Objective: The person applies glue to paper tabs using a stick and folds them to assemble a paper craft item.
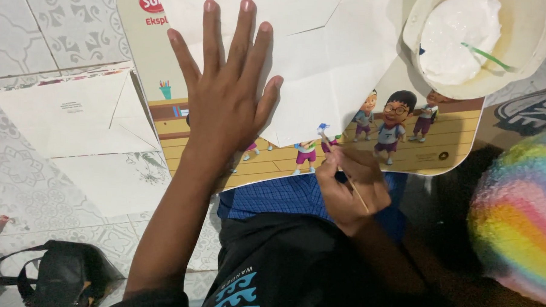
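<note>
While the left hand lies flat, fingers spread, on white folded paper at upper centre, the right hand pinches one thin brush (blue tip) over one cartoon-printed board; one paste-filled cup sits upper right.

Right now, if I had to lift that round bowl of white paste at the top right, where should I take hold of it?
Grip the bowl by its bare right rim, coming from the right. A green stick leans inside, and the left edge sits over the folded white paper, so that side is crowded.
</note>
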